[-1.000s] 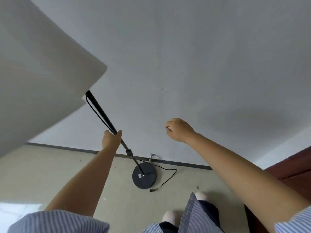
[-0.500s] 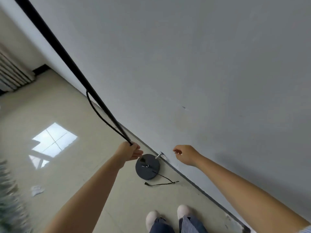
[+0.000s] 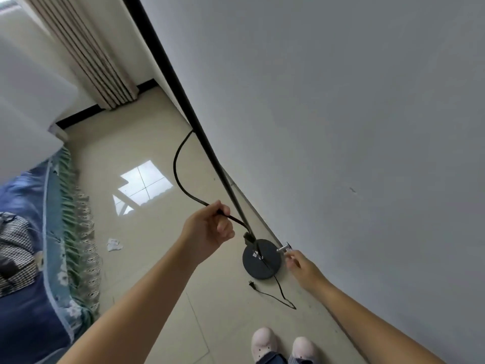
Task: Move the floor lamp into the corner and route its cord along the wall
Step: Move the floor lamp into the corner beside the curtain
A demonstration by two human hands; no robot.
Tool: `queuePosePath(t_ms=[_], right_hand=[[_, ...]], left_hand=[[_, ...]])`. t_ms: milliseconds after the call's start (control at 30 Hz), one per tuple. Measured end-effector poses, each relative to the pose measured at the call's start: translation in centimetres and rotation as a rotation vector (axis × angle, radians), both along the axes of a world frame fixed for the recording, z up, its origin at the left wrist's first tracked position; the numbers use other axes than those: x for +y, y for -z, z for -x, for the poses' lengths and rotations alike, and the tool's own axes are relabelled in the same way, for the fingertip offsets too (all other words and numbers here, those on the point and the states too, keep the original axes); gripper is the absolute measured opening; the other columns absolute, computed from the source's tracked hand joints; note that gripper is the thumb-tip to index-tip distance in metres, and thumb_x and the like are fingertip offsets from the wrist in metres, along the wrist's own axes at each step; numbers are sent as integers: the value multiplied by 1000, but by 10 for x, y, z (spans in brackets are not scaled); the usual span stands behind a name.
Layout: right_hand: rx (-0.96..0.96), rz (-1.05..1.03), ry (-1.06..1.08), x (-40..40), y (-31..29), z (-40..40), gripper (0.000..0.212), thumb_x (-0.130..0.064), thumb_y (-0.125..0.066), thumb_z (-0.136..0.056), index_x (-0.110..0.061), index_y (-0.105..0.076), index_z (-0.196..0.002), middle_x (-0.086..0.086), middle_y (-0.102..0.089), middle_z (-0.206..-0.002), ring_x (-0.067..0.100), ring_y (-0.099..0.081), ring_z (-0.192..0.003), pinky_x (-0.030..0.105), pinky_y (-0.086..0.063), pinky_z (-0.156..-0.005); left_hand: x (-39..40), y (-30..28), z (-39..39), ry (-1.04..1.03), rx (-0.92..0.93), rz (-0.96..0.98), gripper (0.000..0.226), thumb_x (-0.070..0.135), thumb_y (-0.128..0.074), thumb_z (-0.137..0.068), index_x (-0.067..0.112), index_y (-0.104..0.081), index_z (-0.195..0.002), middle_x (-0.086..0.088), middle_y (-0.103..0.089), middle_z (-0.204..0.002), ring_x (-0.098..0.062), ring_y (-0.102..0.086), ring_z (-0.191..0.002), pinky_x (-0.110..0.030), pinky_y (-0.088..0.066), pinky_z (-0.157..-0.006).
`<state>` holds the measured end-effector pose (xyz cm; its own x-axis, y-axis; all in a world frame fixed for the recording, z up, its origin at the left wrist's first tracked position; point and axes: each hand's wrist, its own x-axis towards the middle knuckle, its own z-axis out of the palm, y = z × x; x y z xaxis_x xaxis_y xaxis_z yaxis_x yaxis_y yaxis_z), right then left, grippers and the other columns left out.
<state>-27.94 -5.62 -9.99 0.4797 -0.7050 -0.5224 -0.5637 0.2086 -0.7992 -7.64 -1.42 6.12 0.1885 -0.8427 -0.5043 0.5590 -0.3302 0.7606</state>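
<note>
The floor lamp's black pole (image 3: 183,101) runs down along the grey wall to its round black base (image 3: 258,264) on the tiled floor. A thick black cord (image 3: 181,177) bows out from the pole; my left hand (image 3: 207,232) is closed on that cord just left of the pole, near its lower end. A thinner cord (image 3: 278,296) loops from the base over the floor and ends in a plug (image 3: 251,284). My right hand (image 3: 305,269) hovers beside the base with fingers apart, holding nothing, close to a small metal door stop (image 3: 284,248).
A bed with a blue floral cover (image 3: 39,258) fills the left side. Beige curtains (image 3: 86,48) hang in the far corner. A crumpled paper (image 3: 114,244) lies on the floor. My slippered feet (image 3: 283,345) stand near the wall.
The view has swung left and down, bringing the bed and curtains into sight. My left hand has shifted from the pole onto the bowed cord. My right hand dropped toward the base.
</note>
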Motion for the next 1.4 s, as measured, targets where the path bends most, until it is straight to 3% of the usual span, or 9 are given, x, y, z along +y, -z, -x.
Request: queuePosePath(t_ms=[200, 333, 433, 600, 767, 967, 1200, 1333, 1400], right_hand=[[-221, -129, -323, -7, -39, -39, 52, -6, -40, -89, -20, -29, -138, 0, -32, -144, 14, -27, -133, 27, -23, -107], [-329, -332, -291, -9, -54, -43, 43, -26, -25, -97, 3, -56, -105, 6, -64, -93, 1, -58, -73, 19, -40, -77], [-276, -322, -248, -20, -61, -21, 62, -43, -17, -93, -6, -58, -63, -8, -52, -38, 5, -41, -34, 16, -39, -47], [-115, -79, -187, -51, -73, -8, 38, -34, -35, -94, -14, -48, -65, -4, -38, -49, 5, -32, -37, 14, -27, -35], [-36, 186, -56, -77, -86, -42, 26, -23, -46, -91, -7, -48, -113, 0, -51, -76, 4, -39, -57, 11, -33, -44], [76, 351, -177, -107, -107, -104, 48, -28, -64, -78, -5, -48, -118, 5, -44, -98, 19, -47, -86, 29, -41, -73], [211, 389, -360, -107, -96, -181, 47, -45, -68, -72, -6, -50, -52, 3, -45, -53, 17, -43, -49, 26, -29, -44], [208, 418, -464, -99, -88, -230, 44, -42, -61, -78, -7, -62, -103, 10, -66, -107, 27, -60, -100, 33, -49, -79], [204, 424, -552, -93, -85, -255, 23, -35, -59, -80, -17, -59, -66, 3, -61, -73, 22, -58, -73, 26, -43, -57]], left_hand=[[2, -6, 4, -82, 91, 97, 42, 14, -34, -74, 13, -56, -38, 4, -38, -21, -11, -45, -29, -13, -46, -40], [5, -14, -1, -135, 137, 105, 40, 12, -34, -72, 12, -55, -39, 2, -37, -20, -11, -46, -29, -14, -48, -40], [2, -12, -11, -194, 38, -43, 44, 10, -27, -87, 8, -53, -52, 3, -39, -23, -11, -46, -28, -13, -47, -39], [-12, -10, -27, -471, -520, -431, 24, 21, -45, -93, 2, -48, -109, -15, -60, -96, -24, -59, -84, -36, -52, -69], [-56, -56, -30, -504, -1405, -3, 53, 26, -58, -88, -2, -37, -127, -21, -44, -130, -33, -42, -121, -42, -35, -105], [-99, -99, -42, -464, -1738, 149, 28, 23, -45, -95, -5, -50, -94, -10, -52, -68, -32, -52, -64, -33, -35, -56], [-81, -99, -93, -451, -1626, 148, 25, 16, -40, -96, -7, -40, -107, -20, -66, -69, -36, -65, -62, -48, -56, -62], [-69, -92, -133, -454, -1557, 160, 12, 15, -40, -96, 5, -39, -101, 3, -54, -54, -11, -58, -45, -31, -52, -51], [-62, -87, -157, -459, -1549, 176, 7, 15, -41, -95, 10, -35, -94, 9, -51, -52, 5, -53, -36, -19, -46, -42]])
